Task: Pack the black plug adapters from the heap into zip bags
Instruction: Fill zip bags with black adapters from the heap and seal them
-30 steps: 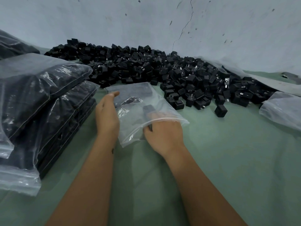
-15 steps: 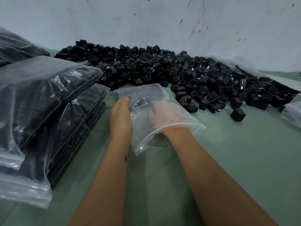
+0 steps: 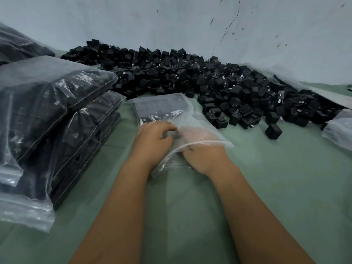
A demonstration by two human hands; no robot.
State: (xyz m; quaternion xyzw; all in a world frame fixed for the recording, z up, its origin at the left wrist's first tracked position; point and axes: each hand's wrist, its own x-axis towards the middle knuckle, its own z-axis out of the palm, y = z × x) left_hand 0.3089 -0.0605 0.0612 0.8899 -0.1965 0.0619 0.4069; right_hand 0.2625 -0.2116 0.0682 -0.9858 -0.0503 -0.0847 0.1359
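I have my right hand (image 3: 198,147) pushed through the mouth of the open zip bag (image 3: 182,119), fingers blurred behind the plastic, so I cannot tell whether they hold an adapter or just nudge one into line. My left hand (image 3: 152,140) rests on top of the bag, fingers loosely curled and pressing the film down at its near edge. The bag lies flat on the green table (image 3: 266,187), just in front of the heap of black plug adapters (image 3: 190,80), with a neat row or two already laid at its far end. By my reckoning this bag is under half full. Filled bags (image 3: 57,115) are stacked to my left, yet the heap is large, so much remains. I can read no brand, label or writing anywhere.
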